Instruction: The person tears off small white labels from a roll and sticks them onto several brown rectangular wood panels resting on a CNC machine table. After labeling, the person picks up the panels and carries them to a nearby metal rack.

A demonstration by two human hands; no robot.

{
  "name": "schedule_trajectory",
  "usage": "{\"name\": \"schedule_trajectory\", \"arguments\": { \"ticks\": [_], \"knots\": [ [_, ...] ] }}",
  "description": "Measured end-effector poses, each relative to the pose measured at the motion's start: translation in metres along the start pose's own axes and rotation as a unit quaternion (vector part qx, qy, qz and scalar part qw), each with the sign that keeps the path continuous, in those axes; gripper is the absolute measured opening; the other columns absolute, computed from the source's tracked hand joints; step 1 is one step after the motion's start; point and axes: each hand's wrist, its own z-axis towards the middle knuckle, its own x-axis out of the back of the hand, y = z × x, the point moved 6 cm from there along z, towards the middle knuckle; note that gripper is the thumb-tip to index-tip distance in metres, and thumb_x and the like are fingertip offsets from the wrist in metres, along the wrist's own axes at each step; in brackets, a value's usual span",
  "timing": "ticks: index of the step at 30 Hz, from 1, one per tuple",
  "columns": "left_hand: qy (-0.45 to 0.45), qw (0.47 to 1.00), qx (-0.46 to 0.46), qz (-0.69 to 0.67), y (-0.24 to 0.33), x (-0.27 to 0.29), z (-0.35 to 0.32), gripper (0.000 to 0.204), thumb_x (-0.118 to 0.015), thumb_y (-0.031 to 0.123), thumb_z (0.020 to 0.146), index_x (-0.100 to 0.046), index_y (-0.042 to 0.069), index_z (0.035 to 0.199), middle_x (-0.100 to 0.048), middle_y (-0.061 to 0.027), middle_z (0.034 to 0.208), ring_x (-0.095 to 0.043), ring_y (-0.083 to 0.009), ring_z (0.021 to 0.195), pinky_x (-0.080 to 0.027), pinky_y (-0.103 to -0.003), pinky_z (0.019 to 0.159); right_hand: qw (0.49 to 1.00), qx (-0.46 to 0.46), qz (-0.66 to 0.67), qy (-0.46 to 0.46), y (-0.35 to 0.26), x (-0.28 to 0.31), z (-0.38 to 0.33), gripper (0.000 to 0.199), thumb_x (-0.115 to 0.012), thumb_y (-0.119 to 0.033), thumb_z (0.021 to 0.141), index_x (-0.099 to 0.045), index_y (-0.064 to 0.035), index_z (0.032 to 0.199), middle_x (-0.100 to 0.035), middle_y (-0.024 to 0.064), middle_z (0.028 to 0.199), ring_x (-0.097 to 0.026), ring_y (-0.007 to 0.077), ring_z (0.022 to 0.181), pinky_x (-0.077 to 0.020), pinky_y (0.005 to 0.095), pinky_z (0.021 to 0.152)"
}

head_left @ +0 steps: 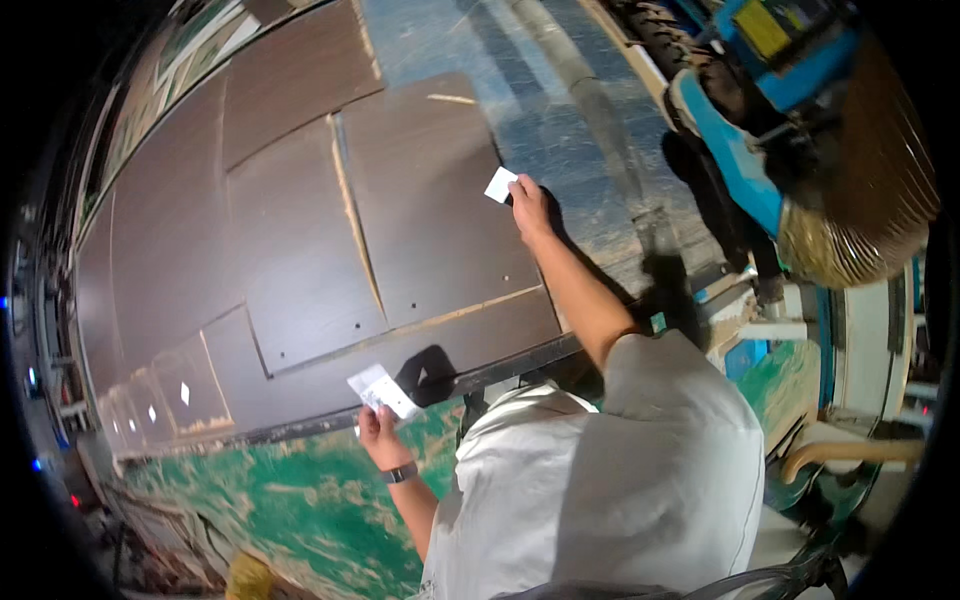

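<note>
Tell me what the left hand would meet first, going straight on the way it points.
Beyond the white slip in its grip, the left hand would probably meet the brown boards; its height is unclear, so it might pass above them.

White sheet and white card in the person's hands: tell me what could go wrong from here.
1. The left hand grips the white sheet near its lower end, so it might slip, perhaps onto the debris-streaked green floor.
2. The pale debris along gaps between the brown panels could soil the white card in the right hand if they touch.
</note>
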Motion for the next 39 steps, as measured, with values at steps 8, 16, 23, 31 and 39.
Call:
{"name": "schedule_trajectory", "arguments": {
  "ticks": [8, 16, 23, 31, 39],
  "knots": [
    [0.09, 0.99, -0.046, 0.103, 0.0, 0.003, 0.002, 0.014, -0.058, 0.016, 0.091, -0.056, 0.003, 0.085, -0.045, 0.0057, 0.071, -0.04, -0.0056, 0.067, -0.033, -0.022, 0.061, 0.785, 0.428, -0.399, -0.205, -0.039, -0.087, -0.213, 0.037, -0.057, -0.033, 0.085, -0.061, -0.0023, 0.104, -0.062, 0.0147, 0.108, -0.054, 0.0315, 0.109, -0.0306, 0.0462, 0.1],
    [0.121, 0.989, -0.073, -0.04, 0.011, 0.026, -0.013, 0.017, -0.056, 0.016, 0.094, -0.054, 0.005, 0.081, -0.05, 0.0048, 0.072, -0.041, -0.0043, 0.067, -0.033, -0.021, 0.061, 0.74, 0.484, -0.058, -0.464, -0.168, -0.143, -0.325, 0.027, -0.066, -0.016, 0.073, -0.063, -0.0069, 0.098, -0.06, 0.0088, 0.095, -0.054, 0.0284, 0.09, -0.0416, 0.0418, 0.079],
    [0.009, 0.991, -0.038, -0.124, -0.006, 0.06, -0.065, 0.03, -0.056, 0.004, 0.088, -0.056, -0.005, 0.117, -0.061, -0.0091, 0.111, -0.057, -0.0157, 0.1, -0.043, -0.03, 0.088, 0.525, 0.399, -0.084, -0.747, -0.12, -0.196, -0.393, 0.022, -0.059, -0.026, 0.082, -0.064, -0.0075, 0.091, -0.062, 0.0104, 0.094, -0.057, 0.0281, 0.089, -0.0432, 0.0404, 0.076],
    [0.133, 0.98, 0.012, -0.15, -0.05, 0.11, -0.094, 0.024, -0.058, 0.011, 0.09, -0.058, -0.002, 0.11, -0.062, -0.0044, 0.103, -0.056, -0.0124, 0.09, -0.043, -0.028, 0.08, 0.754, -0.184, 0.011, -0.631, -0.027, -0.338, -0.292, 0.024, -0.055, -0.029, 0.09, -0.062, -0.009, 0.1, -0.063, 0.0039, 0.087, -0.055, 0.0157, 0.073, -0.0445, 0.0298, 0.064],
    [0.282, 0.947, 0.0, -0.153, -0.046, 0.144, -0.122, 0.013, -0.053, 0.016, 0.094, -0.056, 0.004, 0.091, -0.056, 0.0009, 0.085, -0.049, -0.0073, 0.078, -0.039, -0.024, 0.07, 0.894, 0.172, -0.261, -0.32, -0.053, -0.353, -0.115, 0.039, -0.047, -0.034, 0.093, -0.051, -0.0022, 0.115, -0.059, 0.0202, 0.105, -0.057, 0.0352, 0.099, -0.0431, 0.0453, 0.089]
  ]
}}
